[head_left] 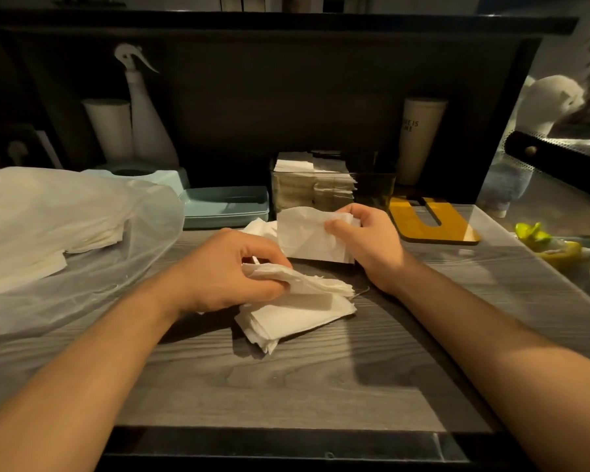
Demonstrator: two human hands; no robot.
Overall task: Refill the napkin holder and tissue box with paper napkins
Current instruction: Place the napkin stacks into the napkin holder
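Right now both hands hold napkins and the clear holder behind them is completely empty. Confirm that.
Not quite. In the head view the left hand and right hand do each hold napkins, but the clear holder already contains a stack of napkins on its left side.

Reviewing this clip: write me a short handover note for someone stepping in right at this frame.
Left hand grips a wad of napkins lifted off the loose napkin stack on the wooden counter.
Right hand holds a second bunch of napkins upright, in front of the clear napkin holder.
Holder already has napkins in its left part; its right part looks empty.
Teal tissue box stands with its lid off beside it; contents not visible.
More napkins lie in the plastic bag on the left.
Left: finish filling the holder, fill the box, refit its lid.
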